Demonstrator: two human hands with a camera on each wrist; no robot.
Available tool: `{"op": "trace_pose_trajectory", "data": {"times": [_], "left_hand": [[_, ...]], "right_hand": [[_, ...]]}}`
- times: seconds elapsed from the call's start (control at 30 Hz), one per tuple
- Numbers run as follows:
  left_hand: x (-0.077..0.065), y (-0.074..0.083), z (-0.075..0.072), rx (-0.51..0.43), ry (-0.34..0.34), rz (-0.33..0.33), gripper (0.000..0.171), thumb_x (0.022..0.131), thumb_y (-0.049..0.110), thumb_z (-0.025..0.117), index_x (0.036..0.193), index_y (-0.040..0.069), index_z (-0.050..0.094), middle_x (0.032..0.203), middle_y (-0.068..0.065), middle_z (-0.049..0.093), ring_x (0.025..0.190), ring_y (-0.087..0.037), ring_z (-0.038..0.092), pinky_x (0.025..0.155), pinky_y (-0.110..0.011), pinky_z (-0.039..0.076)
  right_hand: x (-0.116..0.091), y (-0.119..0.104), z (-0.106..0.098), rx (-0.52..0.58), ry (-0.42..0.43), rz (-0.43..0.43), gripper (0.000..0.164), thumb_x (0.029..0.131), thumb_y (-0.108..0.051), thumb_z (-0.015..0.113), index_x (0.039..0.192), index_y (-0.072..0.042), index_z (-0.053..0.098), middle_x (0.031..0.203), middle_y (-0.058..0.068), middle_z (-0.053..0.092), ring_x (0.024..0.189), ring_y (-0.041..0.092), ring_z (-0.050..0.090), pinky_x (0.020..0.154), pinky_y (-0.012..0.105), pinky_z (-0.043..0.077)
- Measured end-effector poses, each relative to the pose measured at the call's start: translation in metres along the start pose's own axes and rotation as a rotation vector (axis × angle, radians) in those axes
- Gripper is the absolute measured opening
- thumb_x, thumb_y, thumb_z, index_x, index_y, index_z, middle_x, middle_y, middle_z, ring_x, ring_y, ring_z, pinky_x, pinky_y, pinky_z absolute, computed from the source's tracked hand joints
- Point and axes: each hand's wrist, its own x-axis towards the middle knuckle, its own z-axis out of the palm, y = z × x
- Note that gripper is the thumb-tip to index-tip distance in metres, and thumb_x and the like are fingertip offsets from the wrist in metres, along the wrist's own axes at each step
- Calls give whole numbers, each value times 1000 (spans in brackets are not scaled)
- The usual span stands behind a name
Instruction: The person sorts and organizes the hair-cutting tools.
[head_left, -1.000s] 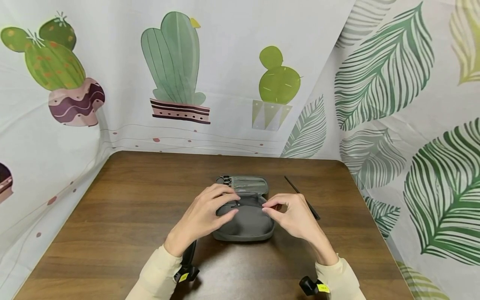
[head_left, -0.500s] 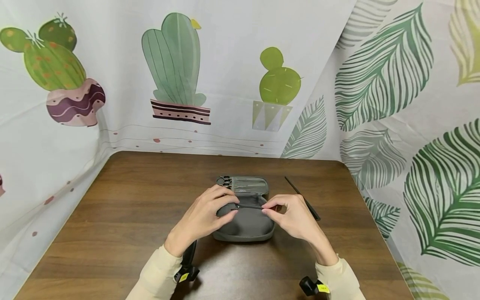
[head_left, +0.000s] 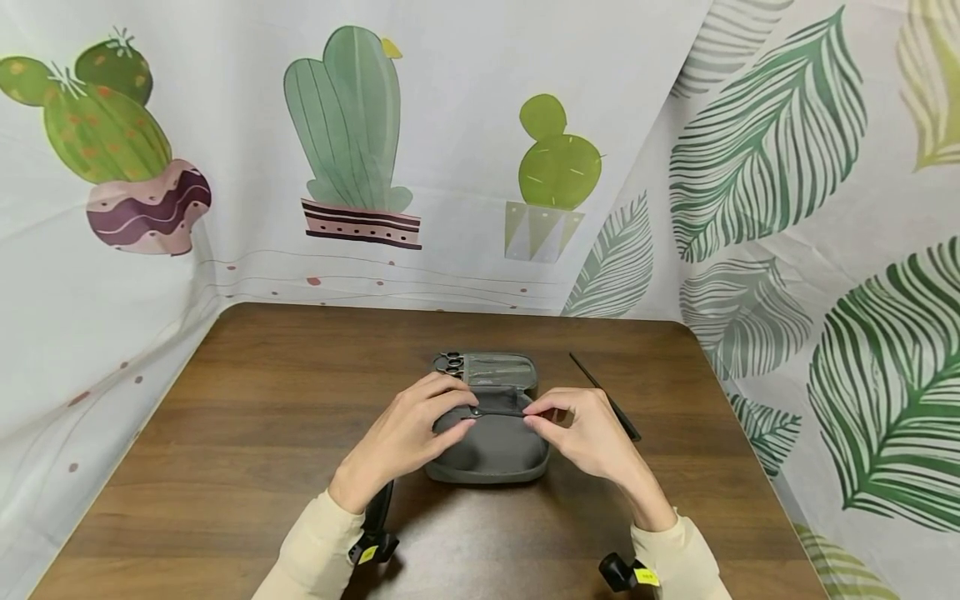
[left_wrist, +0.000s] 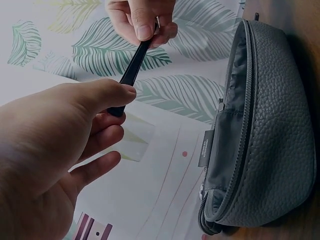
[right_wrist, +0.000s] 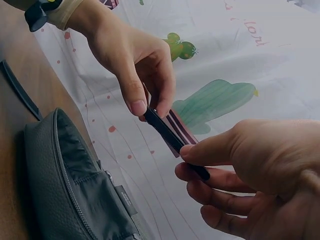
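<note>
A slim black tool (left_wrist: 132, 70) with a broad, rounded end spans the gap between the hands; its exact kind is unclear. My left hand (head_left: 416, 425) pinches one end between thumb and forefinger, its other fingers loosely bent. The opposite end is pinched by the thumb and fingertips of my right hand (head_left: 588, 425). Small shiny metal shows on the tool (right_wrist: 167, 135) close to the left fingertips in the right wrist view. Below both hands lies an unzipped grey leather-like case (head_left: 491, 454), its lid folded back. The fingers hide both of the tool's ends in part.
Scissors (head_left: 453, 363) with ring handles sit in the lid's left part, beside a clear pocket (head_left: 498, 367). A long thin black stick (head_left: 603, 396) lies right of the case on the wooden table (head_left: 300, 367). Patterned cloth (head_left: 465, 150) hangs behind the table.
The black tool's length shows between the hands now, but was hard to make out one second ago. Both hands stay nearly in place. The cloth at the left shifts slightly.
</note>
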Motion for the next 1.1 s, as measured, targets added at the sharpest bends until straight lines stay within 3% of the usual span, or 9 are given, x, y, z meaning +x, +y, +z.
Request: {"op": "trace_pose_trajectory", "data": {"times": [0.33, 0.6, 0.8, 0.97, 1.1], "left_hand": [[0, 0, -1, -11, 16, 10, 22, 88, 15, 81, 110, 10, 77, 115, 0, 69, 111, -11, 58, 92, -34, 54], [-1, -4, -2, -9, 40, -3, 21, 88, 17, 81, 108, 9, 77, 114, -2, 70, 110, -13, 59, 91, -35, 54], [-4, -9, -5, 14, 57, -23, 23, 87, 17, 82, 108, 9, 77, 113, -2, 70, 107, -15, 61, 88, -37, 56], [-6, -16, -7, 28, 54, -46, 24, 88, 17, 81, 110, 9, 77, 114, -2, 69, 107, -14, 60, 88, -37, 55], [-9, -22, -8, 32, 64, -62, 22, 88, 17, 81, 109, 9, 77, 113, 0, 69, 106, -14, 61, 88, -37, 55]], "right_hand": [[1, 2, 1, -14, -2, -49, 9, 91, -19, 79, 100, -19, 82, 94, -13, 74, 78, 4, 62, 65, 34, 56], [1, 4, 1, 1, -4, -73, 31, 93, -22, 78, 122, -14, 72, 114, -7, 69, 95, 10, 63, 81, 38, 57], [2, 8, 2, 27, -14, -62, 48, 93, -22, 76, 139, -13, 62, 126, -1, 66, 106, 14, 62, 86, 43, 56], [2, 12, 4, 41, -18, -38, 55, 93, -22, 76, 144, -14, 57, 131, -3, 62, 111, 21, 62, 89, 45, 55], [2, 16, 5, 33, 8, -26, 55, 93, -22, 76, 144, -13, 57, 132, -3, 62, 113, 16, 60, 90, 46, 54]]}}
